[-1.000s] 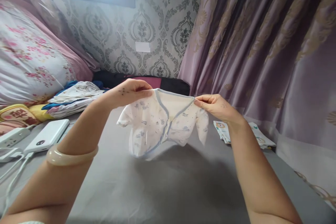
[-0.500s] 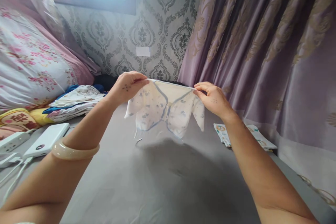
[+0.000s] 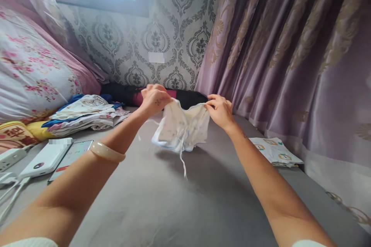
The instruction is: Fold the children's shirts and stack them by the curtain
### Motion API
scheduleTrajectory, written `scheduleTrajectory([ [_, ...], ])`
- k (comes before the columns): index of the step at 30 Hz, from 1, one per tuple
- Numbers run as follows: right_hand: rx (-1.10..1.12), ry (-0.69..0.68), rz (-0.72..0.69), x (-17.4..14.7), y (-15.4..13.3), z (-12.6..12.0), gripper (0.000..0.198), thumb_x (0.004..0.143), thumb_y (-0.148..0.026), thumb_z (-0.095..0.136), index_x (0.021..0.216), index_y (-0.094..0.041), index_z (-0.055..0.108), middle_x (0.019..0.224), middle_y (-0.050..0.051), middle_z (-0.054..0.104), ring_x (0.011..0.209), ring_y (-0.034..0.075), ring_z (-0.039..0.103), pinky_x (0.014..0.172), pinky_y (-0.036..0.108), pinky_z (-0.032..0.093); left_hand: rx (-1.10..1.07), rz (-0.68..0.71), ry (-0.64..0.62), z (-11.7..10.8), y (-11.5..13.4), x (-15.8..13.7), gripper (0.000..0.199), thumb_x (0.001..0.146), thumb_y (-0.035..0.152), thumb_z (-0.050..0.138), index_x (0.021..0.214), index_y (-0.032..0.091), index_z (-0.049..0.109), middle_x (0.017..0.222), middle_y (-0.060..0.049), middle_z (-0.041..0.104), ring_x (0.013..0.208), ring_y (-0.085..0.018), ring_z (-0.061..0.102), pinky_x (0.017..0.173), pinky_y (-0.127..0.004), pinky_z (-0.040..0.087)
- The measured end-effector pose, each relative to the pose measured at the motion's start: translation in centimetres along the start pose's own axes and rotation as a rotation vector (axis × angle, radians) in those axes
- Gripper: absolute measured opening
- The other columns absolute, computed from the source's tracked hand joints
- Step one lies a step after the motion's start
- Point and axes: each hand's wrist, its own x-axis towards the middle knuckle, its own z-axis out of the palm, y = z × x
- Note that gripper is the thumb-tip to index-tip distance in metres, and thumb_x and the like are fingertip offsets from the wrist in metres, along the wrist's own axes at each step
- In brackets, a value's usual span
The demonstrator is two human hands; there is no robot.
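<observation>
A small pale baby shirt (image 3: 185, 127) with a faint print and blue edging hangs above the grey bed sheet (image 3: 162, 197). My left hand (image 3: 155, 100) pinches it at the upper left, fingers closed. At its upper right, the thumb and fingers of my right hand (image 3: 219, 110) are closed on the cloth. Between the two hands the top edge sags. White tie strings dangle from the front, one of them down toward the sheet. The shirt's lower part looks slightly blurred.
Folded clothes (image 3: 87, 114) are stacked at the left beside a floral pillow (image 3: 37, 65). Nearer lie a white power bank (image 3: 48, 158), a phone (image 3: 72, 158) and a power strip (image 3: 11, 158) with cables. A folded printed cloth (image 3: 276, 150) lies right, by the purple curtain (image 3: 261, 46).
My hands have come closer together and a little lower. The shirt, stretched taut before, now sags and is bunched, with its strings swinging. The phone has come into view beside my left arm.
</observation>
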Motion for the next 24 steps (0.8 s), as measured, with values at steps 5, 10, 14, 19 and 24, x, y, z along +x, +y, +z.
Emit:
scheduleTrajectory([
  [5,-0.003,0.076,0.056,1.0,-0.1,0.7,0.023,0.093,-0.03,0.052,0.086,-0.022,0.072,0.117,0.009,0.064,0.111,0.027,0.054,0.097,0.045,0.033,0.019,-0.031,0.04,0.5,-0.5,1.2,0.02,0.079,0.042,0.067,0.072,0.024,0.075,0.097,-0.005,0.065,0.111,-0.029,0.044,0.096,-0.043,0.031],
  [10,0.001,0.102,0.091,1.9,0.6,1.8,0.02,0.09,-0.025,0.054,0.082,-0.022,0.072,0.116,0.009,0.066,0.11,0.027,0.054,0.096,0.047,0.033,0.066,-0.113,0.121,0.7,-0.9,2.1,0.023,0.082,0.046,0.065,0.085,0.026,0.076,0.109,-0.006,0.06,0.116,-0.029,0.042,0.101,-0.047,0.028],
  [14,0.037,0.084,0.118,1.8,0.6,1.4,0.016,0.088,-0.025,0.058,0.081,-0.021,0.072,0.117,0.009,0.066,0.11,0.028,0.054,0.098,0.049,0.033,0.08,-0.091,0.123,0.1,-0.6,1.8,0.026,0.081,0.049,0.065,0.083,0.026,0.077,0.11,-0.006,0.061,0.117,-0.029,0.042,0.102,-0.047,0.029],
  [19,0.464,-0.3,0.119,1.4,0.7,-2.0,0.021,0.084,-0.037,0.065,0.074,-0.02,0.073,0.111,0.007,0.068,0.103,0.024,0.059,0.093,0.041,0.041,-0.181,-0.087,-0.251,-3.5,-0.3,1.4,0.035,0.068,0.057,0.073,0.076,0.023,0.077,0.085,-0.007,0.068,0.094,-0.027,0.057,0.083,-0.041,0.045],
  [24,0.619,-0.436,0.19,2.0,1.2,-3.0,0.027,0.078,-0.047,0.069,0.079,-0.021,0.076,0.109,0.006,0.069,0.101,0.022,0.061,0.091,0.037,0.046,-0.321,-0.15,-0.468,-3.8,-0.5,1.6,0.037,0.061,0.058,0.076,0.066,0.021,0.076,0.061,-0.006,0.065,0.073,-0.024,0.061,0.065,-0.035,0.048],
])
